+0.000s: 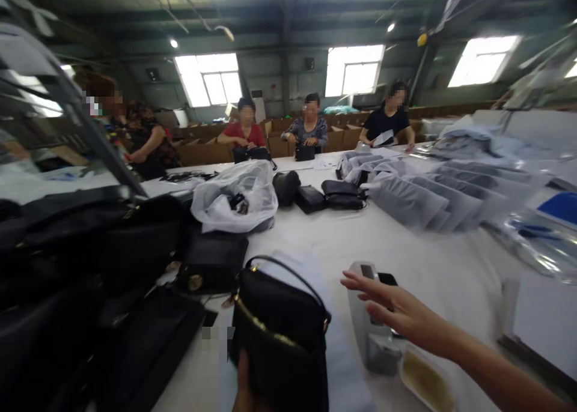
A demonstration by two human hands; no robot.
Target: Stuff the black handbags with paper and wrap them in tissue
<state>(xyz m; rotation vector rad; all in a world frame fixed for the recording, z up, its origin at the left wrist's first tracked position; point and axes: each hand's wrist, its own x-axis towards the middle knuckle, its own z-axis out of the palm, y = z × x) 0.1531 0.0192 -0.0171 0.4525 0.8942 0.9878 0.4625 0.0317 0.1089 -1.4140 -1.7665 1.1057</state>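
A black handbag (279, 322) with a gold zipper and a top handle stands upright close in front of me. My left hand (244, 382) grips its lower front; the thumb shows, while the other fingers are hidden. My right hand (392, 307) stretches over a grey device (360, 328) with a dark panel, its fingers extended and nothing in them. Whether it touches the device I cannot tell. Beside the device lies a small white tray (426, 379) with something yellowish in it. White paper (336, 340) is under the bag.
Black bags (103, 250) are heaped at left. Further back are a white plastic bag (237, 199), several black pouches (345, 194) and a row of bags in translucent covers (415, 199). Co-workers (246, 127) are across the white table (311, 238). A metal post (99, 130) slants at left.
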